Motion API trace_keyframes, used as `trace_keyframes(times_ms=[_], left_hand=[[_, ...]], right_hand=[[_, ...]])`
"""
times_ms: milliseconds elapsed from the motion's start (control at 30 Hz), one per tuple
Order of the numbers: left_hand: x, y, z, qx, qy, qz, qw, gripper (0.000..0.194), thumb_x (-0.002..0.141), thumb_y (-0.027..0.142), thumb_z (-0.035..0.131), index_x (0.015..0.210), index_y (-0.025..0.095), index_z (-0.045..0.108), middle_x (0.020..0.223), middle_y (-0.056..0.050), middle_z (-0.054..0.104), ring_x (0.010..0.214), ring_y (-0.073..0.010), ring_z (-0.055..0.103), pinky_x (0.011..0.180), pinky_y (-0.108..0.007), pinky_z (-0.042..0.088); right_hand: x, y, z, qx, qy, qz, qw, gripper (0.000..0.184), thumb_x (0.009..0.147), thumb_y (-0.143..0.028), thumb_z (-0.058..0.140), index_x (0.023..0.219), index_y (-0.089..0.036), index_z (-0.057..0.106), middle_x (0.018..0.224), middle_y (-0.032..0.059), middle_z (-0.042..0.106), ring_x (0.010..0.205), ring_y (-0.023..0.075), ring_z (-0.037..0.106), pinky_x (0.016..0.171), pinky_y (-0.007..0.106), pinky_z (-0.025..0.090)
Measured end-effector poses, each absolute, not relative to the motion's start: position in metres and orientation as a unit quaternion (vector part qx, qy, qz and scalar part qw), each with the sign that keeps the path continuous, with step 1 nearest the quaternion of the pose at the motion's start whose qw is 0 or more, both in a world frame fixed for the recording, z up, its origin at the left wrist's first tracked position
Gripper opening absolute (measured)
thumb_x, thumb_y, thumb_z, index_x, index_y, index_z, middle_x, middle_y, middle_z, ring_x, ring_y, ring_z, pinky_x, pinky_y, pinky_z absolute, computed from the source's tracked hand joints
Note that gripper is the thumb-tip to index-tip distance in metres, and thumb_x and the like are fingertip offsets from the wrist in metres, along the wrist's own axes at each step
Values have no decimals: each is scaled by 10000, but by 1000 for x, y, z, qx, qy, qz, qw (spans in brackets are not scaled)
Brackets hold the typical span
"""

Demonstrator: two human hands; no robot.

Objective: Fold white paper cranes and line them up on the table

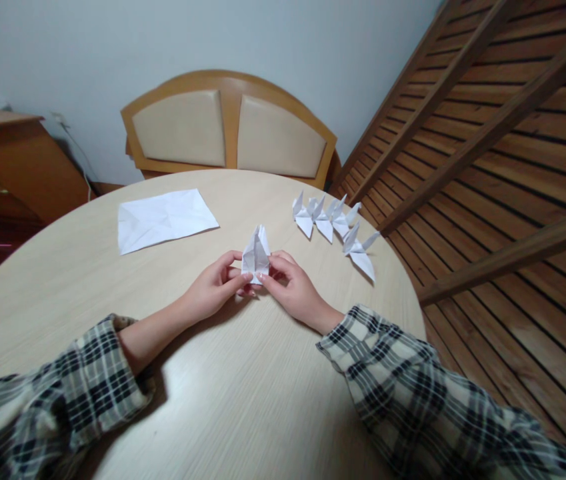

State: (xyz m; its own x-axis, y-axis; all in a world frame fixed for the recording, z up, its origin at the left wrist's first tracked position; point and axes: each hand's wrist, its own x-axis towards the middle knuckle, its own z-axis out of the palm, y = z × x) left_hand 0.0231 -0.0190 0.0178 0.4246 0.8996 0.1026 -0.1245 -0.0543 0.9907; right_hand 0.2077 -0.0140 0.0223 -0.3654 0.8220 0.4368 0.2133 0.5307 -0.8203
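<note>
**Folded paper [249, 261] at mid-stage; four paper birds [361, 260] apparently done**

Head view (only view):

- Folded paper: in front of the body, near the middle of the round table [257, 407], pinched between both hands. Held with pointed end up and away, blunt lower edge toward the wearer. Long crease or gap down the middle of the near face; small, narrow layers at the tip. Contact with the tabletop: cannot tell.
- Left hand [216, 283]: closed on the left side of the folded paper, thumb on the near face at the lower edge, fingers behind.
- Right hand [295, 285]: closed on the right side, thumb likewise near the lower edge, just beside the left thumb; other fingers at the side and behind.
- Paper birds: to the right, near the table edge. Three in a close row, partly overlapping in view; the fourth nearer, just beside the row. Wings spread, necks and tails up.
- White sheet [167, 220]: flat on the far left part of the table, well apart from the hands. Creased, but not folded up.

Progress (judged): four pieces fully shaped, one past the early folds. No spread wings or bent head visible on the held piece, so probably short of the birds' form. Flat sheet apparently not yet worked into a bird. Exact fold in hand: cannot tell, far layers hidden by fingers.
</note>
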Motion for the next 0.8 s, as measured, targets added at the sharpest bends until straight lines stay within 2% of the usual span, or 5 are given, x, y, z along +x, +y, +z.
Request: trace_keyframes(times_ms=[133, 333, 467, 667, 800], left_hand=[[22, -19, 19, 586, 338, 440, 591, 294, 850, 326, 671, 1039, 168, 510, 684, 7, 680, 618, -113, 631, 612, -214, 476], [21, -17, 17, 578, 337, 447, 594, 346, 810, 321, 697, 1065, 174, 515, 698, 4, 667, 582, -118, 604, 570, -223, 439], [22, -16, 16, 561, 331, 448, 612, 393, 786, 361, 716, 1068, 185, 506, 670, 20, 646, 539, -107, 556, 531, -210, 395], [21, -17, 18, 555, 318, 439, 631, 428, 787, 395, 715, 1097, 193, 500, 704, 17, 655, 576, -110, 556, 574, -218, 398], [20, -18, 19, 546, 327, 432, 639, 417, 796, 346, 701, 1129, 189, 503, 738, 5, 663, 612, -118, 567, 602, -231, 409]], right_hand=[[208, -15, 20, -333, -753, 369, 432, 221, 870, -182, 582, 1073, -226, 658, 988, 44, 534, 912, 163, 552, 741, 309, 509], [211, -14, 16, -304, -755, 376, 443, 330, 866, -89, 525, 1089, -269, 688, 1026, 41, 529, 937, 148, 563, 787, 311, 500], [211, -14, 17, -307, -758, 365, 445, 317, 874, -89, 518, 1048, -276, 705, 1000, 37, 541, 950, 152, 553, 811, 317, 484], [211, -15, 21, -319, -764, 356, 433, 307, 893, -97, 492, 1029, -273, 705, 973, 35, 570, 965, 164, 557, 826, 337, 474], [212, -15, 21, -319, -766, 344, 439, 305, 893, -92, 491, 1025, -266, 704, 955, 33, 579, 961, 164, 561, 837, 342, 466]])
